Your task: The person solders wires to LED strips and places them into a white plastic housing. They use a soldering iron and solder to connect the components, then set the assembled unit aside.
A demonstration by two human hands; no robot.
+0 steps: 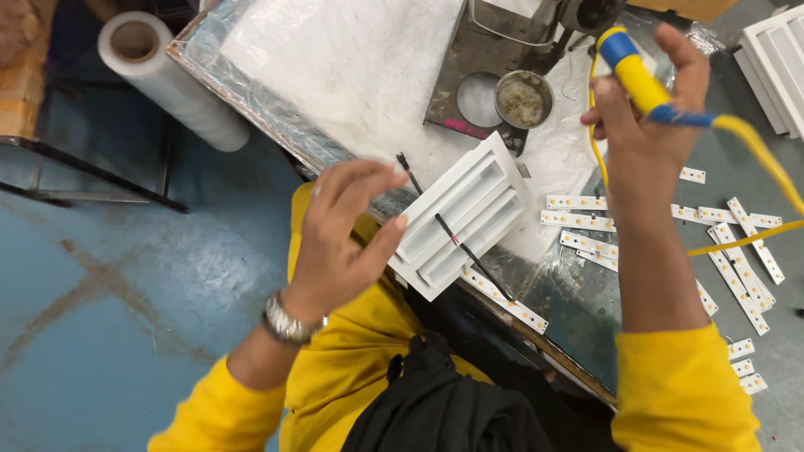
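White slatted frame (465, 216) lies on table (262, 99), strips (658, 244) to its right.

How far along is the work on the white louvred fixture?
Looks done: a red-and-black wire pair already lies across the white louvred plastic fixture. In hand: the right hand grips a yellow-handled soldering tool; the left hand hovers open beside the fixture. Left: many white LED strips lie loose on the foil-covered bench.
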